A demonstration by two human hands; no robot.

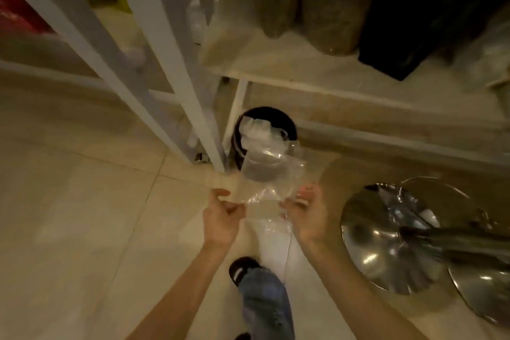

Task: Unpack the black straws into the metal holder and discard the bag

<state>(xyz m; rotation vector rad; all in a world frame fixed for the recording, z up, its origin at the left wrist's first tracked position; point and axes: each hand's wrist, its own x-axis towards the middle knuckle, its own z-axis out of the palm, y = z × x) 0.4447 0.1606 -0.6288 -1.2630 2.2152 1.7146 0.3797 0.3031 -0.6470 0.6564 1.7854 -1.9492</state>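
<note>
A clear, empty plastic bag (pixel 269 188) is stretched between both my hands above the tiled floor. My left hand (pixel 222 218) pinches its left edge, and my right hand (pixel 306 211) grips its right edge. Just beyond the bag stands a round black bin (pixel 287 119) under the shelf, with crumpled white and clear plastic inside. The bag's upper end hangs over the bin's near rim. No black straws and no metal holder appear in this view.
White shelf posts (pixel 171 63) rise at the left of the bin. A shelf board (pixel 303 69) above it carries dark bags. A chrome stool base (pixel 386 237) stands on the floor at right. My foot in a dark slipper (pixel 242 268) is below my hands.
</note>
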